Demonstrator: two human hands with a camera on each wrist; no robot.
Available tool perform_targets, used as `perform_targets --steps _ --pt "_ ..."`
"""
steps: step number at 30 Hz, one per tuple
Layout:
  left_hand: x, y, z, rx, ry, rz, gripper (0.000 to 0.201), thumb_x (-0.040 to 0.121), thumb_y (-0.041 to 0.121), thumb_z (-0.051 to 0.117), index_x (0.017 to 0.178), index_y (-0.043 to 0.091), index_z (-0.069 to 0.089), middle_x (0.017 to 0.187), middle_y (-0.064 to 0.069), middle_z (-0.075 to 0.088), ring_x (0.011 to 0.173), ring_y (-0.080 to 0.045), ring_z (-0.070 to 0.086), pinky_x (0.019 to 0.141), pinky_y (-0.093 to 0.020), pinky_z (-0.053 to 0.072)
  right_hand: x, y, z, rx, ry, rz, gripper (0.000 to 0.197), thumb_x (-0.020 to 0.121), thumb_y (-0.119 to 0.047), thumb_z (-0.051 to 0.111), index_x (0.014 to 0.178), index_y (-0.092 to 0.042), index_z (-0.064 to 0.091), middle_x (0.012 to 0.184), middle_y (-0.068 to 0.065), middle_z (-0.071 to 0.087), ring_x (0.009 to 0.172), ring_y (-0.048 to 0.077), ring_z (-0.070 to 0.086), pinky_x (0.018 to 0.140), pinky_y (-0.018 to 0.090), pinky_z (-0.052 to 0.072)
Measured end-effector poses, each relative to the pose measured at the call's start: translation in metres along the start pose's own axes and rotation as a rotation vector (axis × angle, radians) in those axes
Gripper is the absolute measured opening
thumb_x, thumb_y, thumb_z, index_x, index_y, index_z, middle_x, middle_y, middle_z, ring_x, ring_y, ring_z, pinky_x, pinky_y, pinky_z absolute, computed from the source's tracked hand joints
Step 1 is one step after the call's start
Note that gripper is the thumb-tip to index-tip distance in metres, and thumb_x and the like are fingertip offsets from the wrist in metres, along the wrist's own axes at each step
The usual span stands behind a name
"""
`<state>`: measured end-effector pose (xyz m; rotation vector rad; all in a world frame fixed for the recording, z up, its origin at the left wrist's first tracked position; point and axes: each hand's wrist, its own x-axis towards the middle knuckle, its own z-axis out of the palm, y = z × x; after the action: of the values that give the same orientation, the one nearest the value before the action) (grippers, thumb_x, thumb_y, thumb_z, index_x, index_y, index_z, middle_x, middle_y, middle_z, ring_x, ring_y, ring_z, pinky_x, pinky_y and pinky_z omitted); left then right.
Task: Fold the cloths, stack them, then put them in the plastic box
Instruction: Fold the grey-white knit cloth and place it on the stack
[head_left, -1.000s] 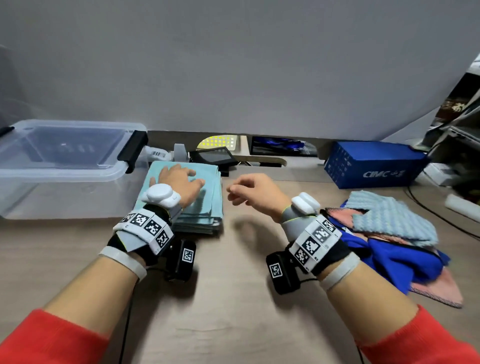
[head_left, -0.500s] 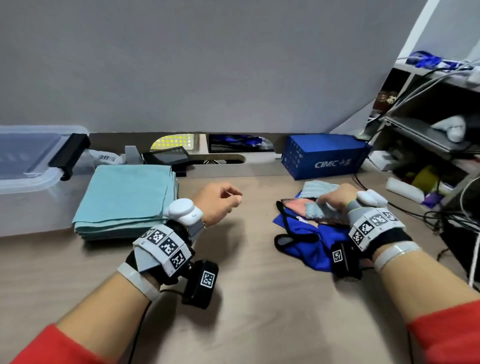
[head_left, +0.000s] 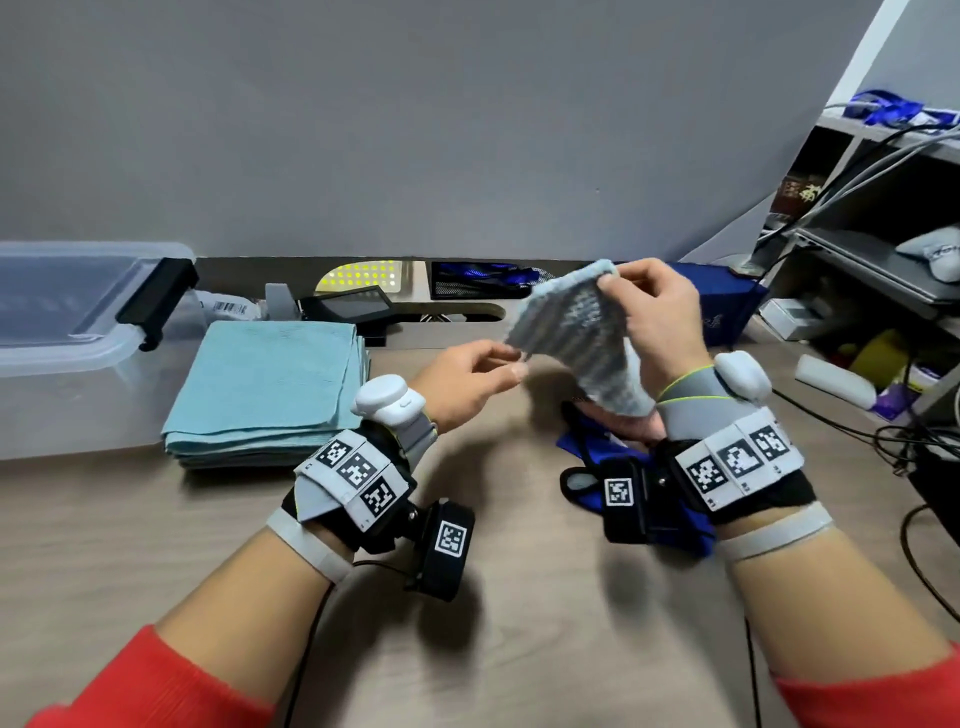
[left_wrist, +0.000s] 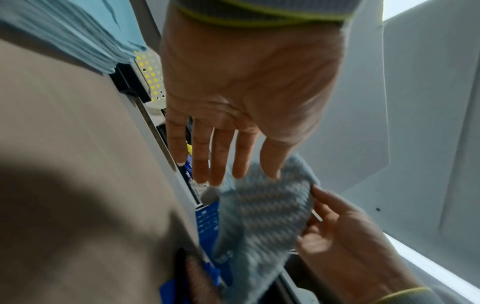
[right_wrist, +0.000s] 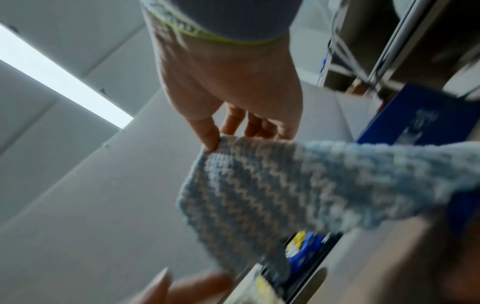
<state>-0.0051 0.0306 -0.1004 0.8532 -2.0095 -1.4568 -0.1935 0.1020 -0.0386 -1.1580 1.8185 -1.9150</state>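
Two hands are up over the desk (head_left: 519, 649), and between them hangs one blue-and-white knitted cloth (head_left: 576, 332). Your right hand (head_left: 660, 322) pinches its top corner between thumb and fingers; your left hand (head_left: 467, 379) comes in at the opposite edge with fingers nearly straight, fingertips (left_wrist: 270, 170) touching the knit but not visibly closed on it.

That loose contact is your first risk: if you pull the cloth taut before the left hand has a real pinch, the edge will likely slip out and the piece will swing from one corner, so the fold starts crooked. The knit looks thick and floppy, so it may sag and resist a sharp crease.

Its lower end trails down to the blue cloth (head_left: 587, 452) lying under your right wrist; lift too quickly and it could drag that piece along, judging by how close they sit.

To your left, the stack of folded teal cloths (head_left: 265, 389) rests just beside the plastic box (head_left: 67, 353). This bulkier piece set carelessly on top could tilt the stack before it goes in.
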Motion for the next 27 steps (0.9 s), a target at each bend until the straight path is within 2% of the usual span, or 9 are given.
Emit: perform_targets --steps 4,7,11,15,17,19,21,24,27 --pt "0.003 0.000 -0.002 -0.158 -0.003 0.068 0.065 0.068 0.026 0.082 0.125 0.018 0.051 0.112 0.004 0.065 0.101 -0.008 0.063 0.094 -0.028 0.050 -0.025 -0.002 0.038 0.111 -0.198 0.092 0.010 0.078 -0.014 0.070 0.072 -0.020 0.065 0.073 0.002 0.063 0.075 0.017 0.059 0.071 0.036 0.052" --pt "0.003 -0.012 -0.010 -0.210 0.134 0.065 0.065 0.064 0.026 0.081 0.122 0.014 0.054 0.109 -0.003 0.069 0.099 -0.017 0.066 0.088 -0.033 0.054 -0.040 0.002 0.060 0.173 -0.300 0.171 0.017 0.084 -0.003 0.065 0.073 -0.013 0.059 0.073 0.007 0.056 0.077 0.022 0.054 0.071 0.038 0.050" --pt "0.002 -0.028 -0.029 -0.343 0.282 0.060 0.030 0.081 -0.003 0.069 0.109 0.008 0.063 0.096 -0.004 0.069 0.083 -0.011 0.063 0.077 -0.028 0.050 -0.047 0.006 0.078 0.201 -0.348 0.241 0.025 0.085 0.002 0.062 0.069 -0.015 0.054 0.070 0.006 0.052 0.071 0.021 0.052 0.067 0.034 0.047" --pt "-0.001 -0.027 -0.050 -0.378 0.343 0.127 0.022 0.070 0.007 0.076 0.088 0.016 0.065 0.080 0.005 0.069 0.074 -0.006 0.063 0.070 -0.021 0.051 -0.046 0.017 0.083 0.106 -0.387 0.248 0.021 0.082 -0.006 0.068 0.070 -0.017 0.054 0.078 0.009 0.056 0.073 0.019 0.053 0.063 0.027 0.042" --pt "-0.001 -0.023 -0.059 -0.414 0.317 0.159 0.023 0.069 0.010 0.070 0.088 0.017 0.062 0.082 0.004 0.068 0.078 -0.009 0.061 0.074 -0.023 0.051 -0.043 0.024 0.083 0.129 -0.393 0.226 0.020 0.073 -0.013 0.071 0.090 -0.016 0.060 0.096 0.008 0.061 0.087 0.017 0.055 0.075 0.027 0.047" --pt "-0.001 -0.019 -0.066 -0.455 0.245 0.179 0.025 0.072 0.008 0.066 0.095 0.015 0.060 0.088 -0.001 0.065 0.083 -0.014 0.060 0.077 -0.026 0.051 -0.036 0.031 0.080 0.121 -0.426 0.152 0.057 0.069 -0.018 0.070 0.124 -0.020 0.054 0.124 0.003 0.060 0.112 0.010 0.057 0.094 0.024 0.047" --pt "-0.002 -0.017 -0.069 -0.468 0.166 0.196 0.030 0.074 0.004 0.063 0.102 0.013 0.058 0.093 -0.004 0.063 0.085 -0.016 0.059 0.078 -0.027 0.051 -0.031 0.032 0.079 0.149 -0.531 0.121 0.073 0.073 -0.017 0.070 0.139 -0.024 0.040 0.133 0.004 0.059 0.124 0.009 0.054 0.100 0.027 0.046" --pt "-0.003 -0.013 -0.072 -0.405 0.176 0.258 0.041 0.070 -0.004 0.065 0.105 0.015 0.060 0.096 -0.001 0.066 0.090 -0.015 0.060 0.083 -0.029 0.051 -0.034 0.029 0.084 0.159 -0.715 0.145 0.056 0.077 -0.003 0.065 0.132 -0.007 0.051 0.113 0.014 0.070 0.101 0.015 0.063 0.085 0.030 0.051" --pt "0.001 -0.010 -0.082 -0.378 0.245 0.284 0.046 0.066 -0.007 0.068 0.106 0.016 0.062 0.096 0.002 0.070 0.089 -0.010 0.064 0.077 -0.024 0.053 -0.042 0.030 0.088 0.090 -0.648 0.139 0.033 0.076 -0.011 0.067 0.105 0.004 0.066 0.091 0.015 0.068 0.083 0.020 0.058 0.075 0.037 0.045"
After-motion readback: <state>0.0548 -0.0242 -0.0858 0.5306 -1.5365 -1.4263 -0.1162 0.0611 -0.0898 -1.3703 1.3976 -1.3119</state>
